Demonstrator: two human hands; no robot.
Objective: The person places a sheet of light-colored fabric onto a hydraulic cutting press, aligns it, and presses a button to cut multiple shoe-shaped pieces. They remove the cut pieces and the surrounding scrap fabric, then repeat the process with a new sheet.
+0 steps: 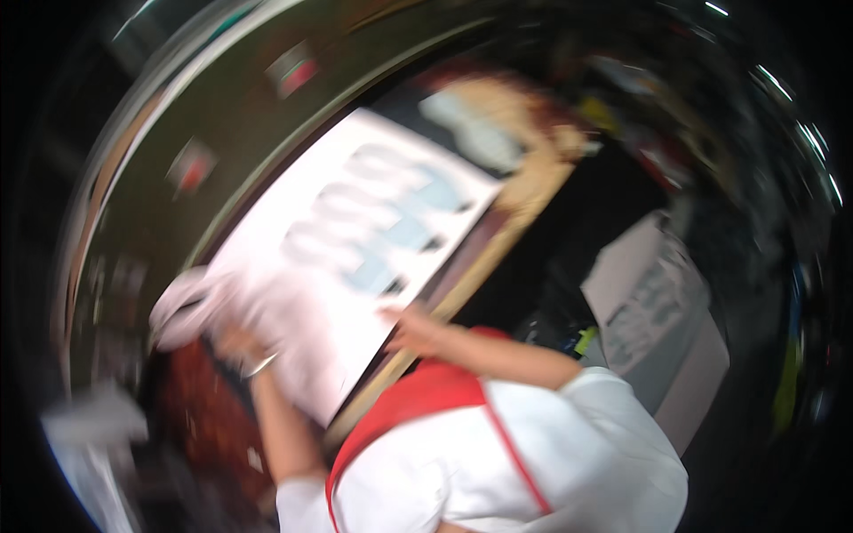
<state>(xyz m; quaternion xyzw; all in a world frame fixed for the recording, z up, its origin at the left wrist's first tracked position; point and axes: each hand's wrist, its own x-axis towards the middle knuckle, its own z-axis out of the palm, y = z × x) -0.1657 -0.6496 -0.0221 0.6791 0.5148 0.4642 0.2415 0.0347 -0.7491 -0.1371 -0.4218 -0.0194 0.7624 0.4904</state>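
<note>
Nearest, at the lower edge, are the person's white short-sleeved shirt (569,453) and bright red apron (404,395). The left forearm rises steeply, with a pale band (259,365) at the wrist; the right arm bends at the elbow and reaches leftward across the body.

Motion blur smears everything. The left hand (235,342) partly melts into bunched pale pinkish-white sheet material (187,306) beside it, and the dark rim crops the scene.

The left hand's fingers are at this bunched material; whether they grip it or only touch it, I cannot tell. The right hand's (413,331) fingers are slightly spread at the near edge of a large white rectangular sheet (333,304); whether they pinch it is unclear.

The sheet lies slantwise on a wooden-edged bench (484,258), bearing curved grey shapes (306,244) and light blue patches (391,240). Past its far end is a blurred white object (471,131). Off to the right lean pale panels with grey shapes (644,302). Beyond the bench, to the left, runs a dark green surface (240,115) with red-and-white patches (293,69).
</note>
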